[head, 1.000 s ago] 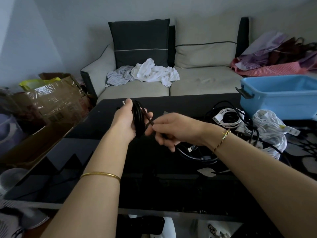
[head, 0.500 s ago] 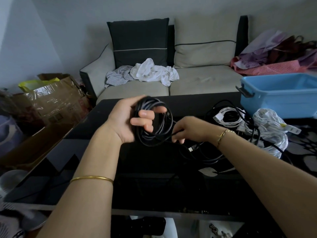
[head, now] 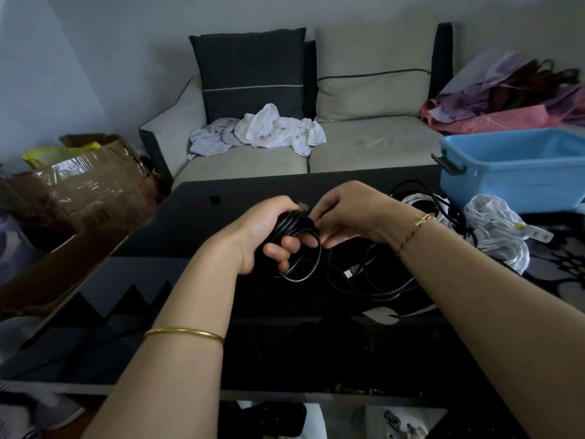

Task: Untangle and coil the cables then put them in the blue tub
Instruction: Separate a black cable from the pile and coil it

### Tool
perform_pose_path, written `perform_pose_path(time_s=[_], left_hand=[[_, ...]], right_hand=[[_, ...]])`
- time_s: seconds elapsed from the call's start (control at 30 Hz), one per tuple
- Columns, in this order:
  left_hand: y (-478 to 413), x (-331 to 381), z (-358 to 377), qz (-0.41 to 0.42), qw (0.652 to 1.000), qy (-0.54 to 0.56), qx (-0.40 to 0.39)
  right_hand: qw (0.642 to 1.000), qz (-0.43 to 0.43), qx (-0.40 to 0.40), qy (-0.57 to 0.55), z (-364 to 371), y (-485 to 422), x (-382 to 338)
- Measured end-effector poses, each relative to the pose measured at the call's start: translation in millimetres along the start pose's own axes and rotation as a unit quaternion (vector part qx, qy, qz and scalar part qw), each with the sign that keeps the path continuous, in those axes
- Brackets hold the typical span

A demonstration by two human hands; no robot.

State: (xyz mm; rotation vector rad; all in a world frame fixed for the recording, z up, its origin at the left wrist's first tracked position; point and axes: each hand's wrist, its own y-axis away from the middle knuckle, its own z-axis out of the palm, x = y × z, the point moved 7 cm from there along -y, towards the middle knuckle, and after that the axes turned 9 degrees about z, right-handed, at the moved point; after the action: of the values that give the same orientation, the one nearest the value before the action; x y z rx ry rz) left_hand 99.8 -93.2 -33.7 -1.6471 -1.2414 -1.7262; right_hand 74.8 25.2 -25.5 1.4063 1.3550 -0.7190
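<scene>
My left hand [head: 259, 236] is clamped round a bundle of black cable [head: 291, 224]. Its fingers curl under the loops, and it is held above the dark glass table [head: 190, 280]. My right hand [head: 351, 213] meets it just to the right, fingertips curled in and pinching a strand at the top of the bundle. One loop sags below my left fingers.

Below and to the right of both hands, slack black cable lies in loose curves on the table, with a small plug [head: 349, 273] among them. Farther right sit heaps of white cables [head: 497, 236]. Beyond those, well off to the right, stands the blue tub [head: 519, 172].

I judge this cable light and springy, with a smooth jacket, so the loops will want to spring open. The best hold is across all the loops at one spot, feeding slack by the strand close to the bundle and not by the plug.

Half a second ago the loops were fanned wide over my left fingers, with my right hand lower on the trailing strand. Now they are bunched tight in my fist, and my right hand has come up to the top of the bundle.
</scene>
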Motion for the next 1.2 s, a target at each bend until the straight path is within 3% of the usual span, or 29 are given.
perform_pose_path(time_s=[0.2, 0.33, 0.57, 0.73, 0.87, 1.0, 1.1, 1.2], left_hand=[[-6, 5, -1, 0.054, 0.997, 0.022, 0.043], [-8, 6, -5, 0.084, 0.989, 0.119, 0.037], [-3, 25, -1, 0.156, 0.947, 0.279, -0.023], [-4, 23, -9, 0.159, 0.928, 0.338, 0.010], [-8, 15, -14, 0.122, 0.940, 0.309, 0.083], [-10, 7, -23, 0.107, 0.951, 0.234, 0.172], [-12, 2, -26, 0.094, 0.958, 0.213, 0.169], [-13, 10, -23, 0.132, 0.964, 0.158, 0.167]], right_hand=[[0.988, -0.054, 0.023, -0.145, 0, -1, -1], [0.967, -0.081, -0.013, -0.240, 6, 0, 5], [0.925, -0.198, -0.156, -0.285, 33, 17, -22], [0.933, -0.182, -0.109, -0.289, 34, 13, -19], [0.951, -0.177, -0.078, -0.241, 29, 7, -16], [0.975, -0.211, 0.001, -0.071, 23, 6, -16], [0.977, -0.205, 0.055, 0.006, 17, 7, -17], [0.969, -0.220, 0.088, 0.074, 13, 8, -24]])
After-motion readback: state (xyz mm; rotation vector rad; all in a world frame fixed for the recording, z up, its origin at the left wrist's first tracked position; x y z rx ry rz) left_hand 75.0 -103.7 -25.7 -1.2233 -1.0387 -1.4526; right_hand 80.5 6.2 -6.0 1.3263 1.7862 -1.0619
